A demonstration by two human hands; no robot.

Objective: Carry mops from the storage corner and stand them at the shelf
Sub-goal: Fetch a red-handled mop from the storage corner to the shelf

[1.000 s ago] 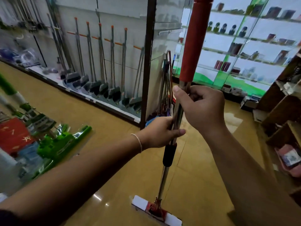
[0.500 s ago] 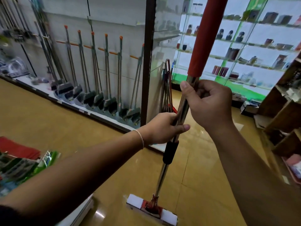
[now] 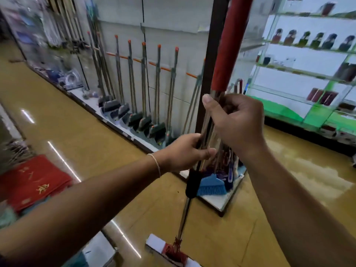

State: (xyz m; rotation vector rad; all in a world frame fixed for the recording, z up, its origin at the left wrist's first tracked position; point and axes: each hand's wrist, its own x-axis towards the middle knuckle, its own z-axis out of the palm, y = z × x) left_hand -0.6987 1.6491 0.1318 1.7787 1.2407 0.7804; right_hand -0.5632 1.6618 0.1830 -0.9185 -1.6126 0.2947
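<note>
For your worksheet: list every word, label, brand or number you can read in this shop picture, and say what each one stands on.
None can be read.
red mat: gold marks, possibly characters, too blurred to read.
bottles on the glass shelves: labels too small and blurred.
mop, held by left hand and right hand: no print visible.

A mop stands nearly upright in the centre of the frame, leaning slightly right at the top. Its shaft is shiny metal with a red sleeve on the upper part and a black collar lower down. Its flat white head with a red centre sits at the bottom centre. More mops stand in a row at the shelf, upper left of centre.
</note>
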